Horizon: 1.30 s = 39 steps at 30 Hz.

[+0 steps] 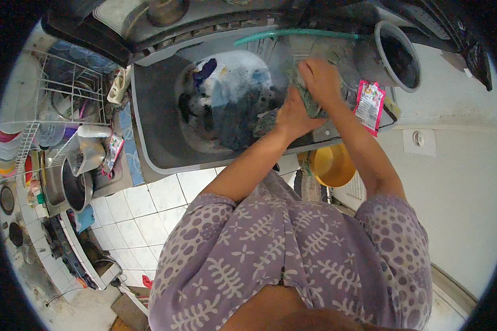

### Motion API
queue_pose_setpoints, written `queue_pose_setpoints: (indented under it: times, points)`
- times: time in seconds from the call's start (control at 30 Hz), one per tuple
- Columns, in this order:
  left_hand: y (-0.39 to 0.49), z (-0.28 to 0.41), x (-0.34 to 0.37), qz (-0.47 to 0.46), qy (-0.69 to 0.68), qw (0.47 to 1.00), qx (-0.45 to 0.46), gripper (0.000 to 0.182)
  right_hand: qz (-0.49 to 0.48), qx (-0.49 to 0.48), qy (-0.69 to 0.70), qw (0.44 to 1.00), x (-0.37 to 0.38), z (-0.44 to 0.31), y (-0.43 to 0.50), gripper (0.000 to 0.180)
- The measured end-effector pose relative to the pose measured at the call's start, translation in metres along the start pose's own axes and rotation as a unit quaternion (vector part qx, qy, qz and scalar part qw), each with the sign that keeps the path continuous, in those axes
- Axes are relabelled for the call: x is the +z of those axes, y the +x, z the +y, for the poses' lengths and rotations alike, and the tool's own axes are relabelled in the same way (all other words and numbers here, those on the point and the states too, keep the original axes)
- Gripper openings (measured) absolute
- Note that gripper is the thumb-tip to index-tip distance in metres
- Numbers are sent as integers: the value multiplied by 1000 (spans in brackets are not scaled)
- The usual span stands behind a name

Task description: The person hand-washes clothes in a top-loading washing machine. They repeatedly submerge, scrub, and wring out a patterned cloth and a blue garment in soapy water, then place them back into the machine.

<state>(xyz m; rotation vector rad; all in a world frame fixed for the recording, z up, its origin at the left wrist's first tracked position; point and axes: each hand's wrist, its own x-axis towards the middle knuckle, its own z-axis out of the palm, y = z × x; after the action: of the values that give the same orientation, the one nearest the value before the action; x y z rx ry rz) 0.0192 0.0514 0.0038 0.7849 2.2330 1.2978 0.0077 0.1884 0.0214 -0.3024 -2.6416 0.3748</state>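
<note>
My left hand (295, 116) and my right hand (321, 80) both grip a wet grey-green cloth (310, 101) over the right part of a grey plastic tub (149, 159), which looks like a twin-tub washing machine. The right hand is a little above and to the right of the left. To their left, a round wash well holds foamy water (236, 68) with dark and blue clothes (232, 120) in it. A green hose (290, 33) runs along the tub's back edge. A pink and white sachet (370, 106) lies at the right end.
A grey bucket (381, 58) stands at the back right. A yellow basin (333, 165) is below the tub's front edge. On the left are a white wire dish rack (72, 89), a power strip (119, 85) and a metal sink (54, 182).
</note>
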Motion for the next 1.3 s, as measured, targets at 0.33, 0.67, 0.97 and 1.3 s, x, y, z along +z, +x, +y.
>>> queue_pose_setpoints:
  times: [0.33,0.67,0.97,1.3]
  points:
    - [7,-1,11,-33,38,999,3,107,146,34,-52,987,11,18,50,24]
    - [11,-13,17,2,98,992,85,103,60,-4,-86,995,-3,-3,-18,24]
    - [15,-58,40,112,292,939,146,109,-46,-14,16,999,-22,-19,-41,25]
    - [22,-19,10,-70,78,994,0,101,78,73,-59,993,7,-4,36,25]
